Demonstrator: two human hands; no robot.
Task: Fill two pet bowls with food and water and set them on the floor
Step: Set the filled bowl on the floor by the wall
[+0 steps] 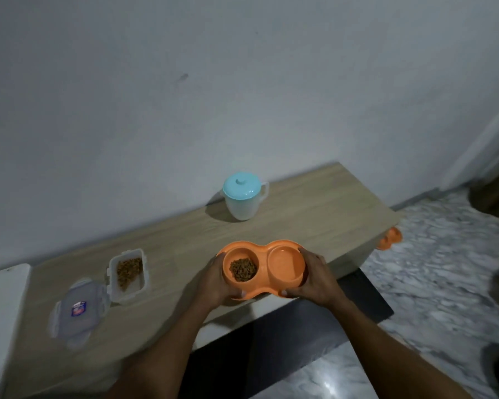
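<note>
An orange double pet bowl [264, 246] is held over the front edge of the wooden table [323, 208]. Its left cup holds brown kibble [243, 269]; its right cup [286, 262] looks wet or filled with clear water, hard to tell. My left hand [215, 279] grips the bowl's left end and my right hand [314, 279] grips its right end. A second orange bowl [389, 239] peeks out on the floor behind the table's right end.
A white jug with a pale blue lid [242, 197] stands at the table's back by the wall. An open plastic box of kibble [128, 273] and its loose lid [78, 308] lie at the left. Marbled floor [432, 272] spreads to the right.
</note>
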